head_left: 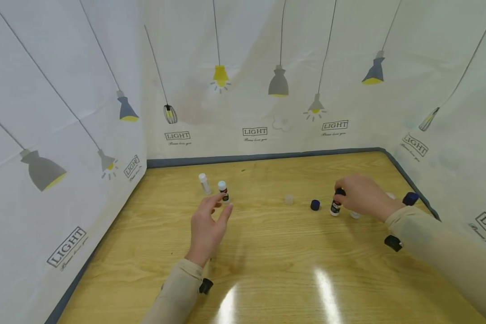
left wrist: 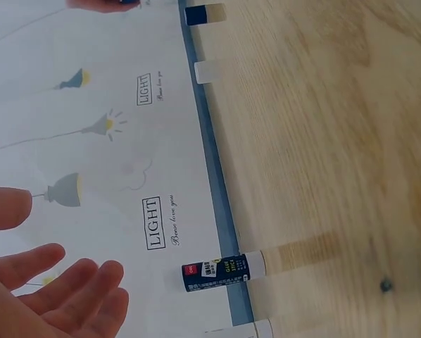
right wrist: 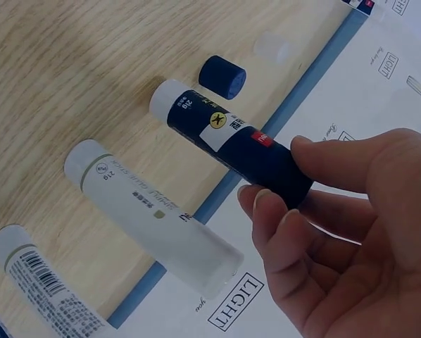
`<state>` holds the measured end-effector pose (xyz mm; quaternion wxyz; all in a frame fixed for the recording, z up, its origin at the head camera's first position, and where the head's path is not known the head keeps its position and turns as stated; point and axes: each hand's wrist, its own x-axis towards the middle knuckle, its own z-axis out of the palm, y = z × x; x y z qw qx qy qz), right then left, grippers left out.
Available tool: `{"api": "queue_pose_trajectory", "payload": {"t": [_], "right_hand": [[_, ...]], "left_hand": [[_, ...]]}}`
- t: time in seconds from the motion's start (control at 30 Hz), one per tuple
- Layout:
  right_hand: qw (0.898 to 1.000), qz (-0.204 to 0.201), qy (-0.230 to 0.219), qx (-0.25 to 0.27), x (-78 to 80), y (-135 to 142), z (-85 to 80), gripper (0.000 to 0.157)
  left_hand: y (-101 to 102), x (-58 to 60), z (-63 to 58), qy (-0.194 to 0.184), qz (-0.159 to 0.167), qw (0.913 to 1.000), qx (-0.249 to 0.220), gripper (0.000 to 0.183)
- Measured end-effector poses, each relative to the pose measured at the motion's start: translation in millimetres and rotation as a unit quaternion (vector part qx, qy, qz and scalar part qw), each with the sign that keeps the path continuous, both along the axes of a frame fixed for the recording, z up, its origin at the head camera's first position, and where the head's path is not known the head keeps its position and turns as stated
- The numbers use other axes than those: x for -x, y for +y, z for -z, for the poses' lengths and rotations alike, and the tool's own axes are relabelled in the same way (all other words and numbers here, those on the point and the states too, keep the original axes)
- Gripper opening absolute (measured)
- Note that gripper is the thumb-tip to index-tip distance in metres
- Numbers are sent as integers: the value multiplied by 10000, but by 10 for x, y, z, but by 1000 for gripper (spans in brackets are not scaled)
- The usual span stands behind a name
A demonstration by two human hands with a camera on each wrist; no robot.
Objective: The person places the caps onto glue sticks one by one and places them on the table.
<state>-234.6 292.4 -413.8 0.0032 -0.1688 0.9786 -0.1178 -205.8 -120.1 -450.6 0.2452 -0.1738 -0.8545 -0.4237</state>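
In the head view, my right hand (head_left: 362,194) holds a dark blue glue stick (head_left: 335,208) by its upper end. The right wrist view shows the thumb and fingertips pinching the blue end of this glue stick (right wrist: 224,130), its white base down at the wood. Over on the left, my left hand (head_left: 208,227) reaches toward another dark-labelled glue stick (head_left: 225,196), which stands upright. Its fingers are spread and hold nothing; the left wrist view shows a gap between them and the glue stick (left wrist: 221,271). Just behind it stands a white glue stick (head_left: 204,184).
A loose blue cap (head_left: 315,205) and a clear cap (head_left: 289,199) sit mid-table. Beside the right hand stand a white glue stick (right wrist: 154,211), another with a barcode (right wrist: 52,292) and a blue-topped one (head_left: 411,198). Lamp-printed sheeting (head_left: 255,103) walls in the wooden table (head_left: 275,252).
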Motion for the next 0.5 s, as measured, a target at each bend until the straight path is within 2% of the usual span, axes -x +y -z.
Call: {"api": "queue_pose_trajectory", "payload": {"t": [0.27,0.5], "right_hand": [[9999,-6,-59,-138,-23,25,8,11],[9998,-2,-58,-204,-34,52,26,15]], "left_hand": [[8,55,20,-221,-13,9993,-291,34],[6,178,74,-489,-116,9974,-521,33]]}}
